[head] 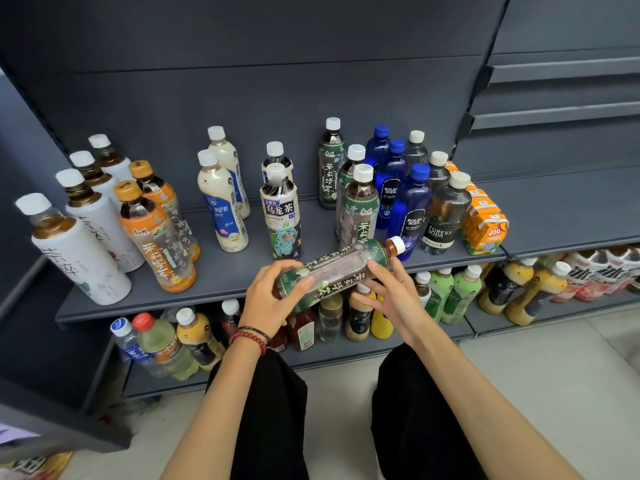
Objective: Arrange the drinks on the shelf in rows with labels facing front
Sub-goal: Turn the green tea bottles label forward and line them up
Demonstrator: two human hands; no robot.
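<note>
The step in hand looks like turning one drink and putting it in its row. Both hands are clamped on a green-label tea bottle [341,268], a long clear plastic one with dark brown tea inside and a white cap. The left hand [273,299] wraps round its bottom end. The right hand [394,296] holds it nearer the neck, thumb on top and fingers under. The hands are apart, one at each end.

The bottle lies on its side in the air, with the cap pointing right. It is at the near edge of the dark grey metal shelf [221,275], and I cannot tell if it touches it.

Next, I think the bottle has to be tipped up so the cap is on top. Then it should be turned so the writing faces near and stood with the matching green tea bottles [360,209] just behind it. The shiny blue plastic soda bottles [393,181] stand close on the right of that row. So it should go down gently and not knock them.

The label is dark green with pale flowers and white writing running along it. The plastic looks smooth, so a firm hold seems wise.
</note>
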